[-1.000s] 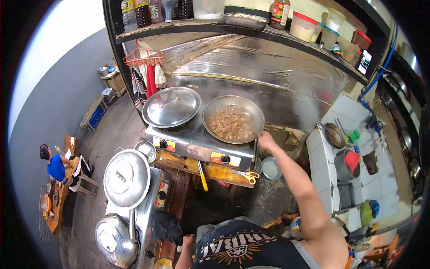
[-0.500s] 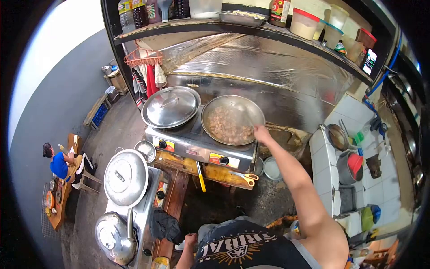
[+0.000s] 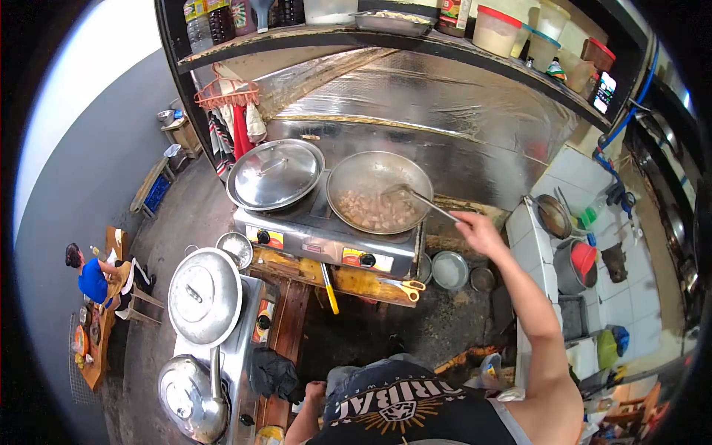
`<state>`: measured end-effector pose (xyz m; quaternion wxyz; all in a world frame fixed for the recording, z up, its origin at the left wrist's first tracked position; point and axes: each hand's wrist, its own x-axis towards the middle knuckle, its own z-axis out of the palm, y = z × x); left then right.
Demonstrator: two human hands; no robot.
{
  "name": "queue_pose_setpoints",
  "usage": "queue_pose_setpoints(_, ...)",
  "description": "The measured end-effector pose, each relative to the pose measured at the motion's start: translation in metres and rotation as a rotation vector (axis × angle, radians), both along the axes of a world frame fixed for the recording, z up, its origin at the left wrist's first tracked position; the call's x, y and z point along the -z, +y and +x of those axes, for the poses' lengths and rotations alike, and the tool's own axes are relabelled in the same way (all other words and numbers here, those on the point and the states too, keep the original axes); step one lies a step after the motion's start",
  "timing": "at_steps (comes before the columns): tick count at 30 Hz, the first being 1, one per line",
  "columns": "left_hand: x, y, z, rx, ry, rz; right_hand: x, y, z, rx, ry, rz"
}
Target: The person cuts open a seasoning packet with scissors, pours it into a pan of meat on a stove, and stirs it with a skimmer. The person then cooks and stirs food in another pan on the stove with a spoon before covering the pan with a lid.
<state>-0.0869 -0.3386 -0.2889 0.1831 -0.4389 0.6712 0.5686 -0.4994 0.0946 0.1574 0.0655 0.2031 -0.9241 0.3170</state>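
Beside crumpled black fabric (image 3: 273, 371), holds left hand (image 3: 315, 390) curled near the body; cannot tell of anything inside its fingers. In round silver metal pan (image 3: 377, 166) on the silver gas stove (image 3: 326, 240), now has brownish chopped meat (image 3: 378, 212) gathered more on the near side, suggesting stirring. Grips long metal ladle (image 3: 434, 206) by its end in closed fingers of right hand (image 3: 480, 234), now drawn back from the rim.

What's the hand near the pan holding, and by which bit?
The right hand holds a metal cooking tool by the end of its handle away from the pan.
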Motion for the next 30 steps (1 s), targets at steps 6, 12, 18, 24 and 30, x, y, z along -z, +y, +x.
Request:
queue_pose_setpoints(6, -0.001, -0.008, -0.004, -0.077, 0.037, 0.107, -0.019, -0.019, 0.038, -0.040, -0.054, 0.281)
queue_pose_setpoints(12, 0.004, -0.008, -0.022, -0.041, 0.038, 0.396, 0.043, -0.053, -0.010, -0.013, 0.185, 0.135)
queue_pose_setpoints(18, 0.004, 0.036, -0.016, -0.137, 0.071, 0.161, 0.046, -0.094, -0.021, -0.169, 0.214, 0.103)
queue_pose_setpoints(24, -0.013, 0.064, -0.024, -0.295, 0.073, 0.313, 0.038, -0.027, -0.044, -0.283, 0.204, 0.284)
queue_pose_setpoints(30, 0.003, 0.073, -0.009, -0.230, 0.055, 0.370, 0.052, 0.014, -0.087, -0.050, 0.291, 0.104)
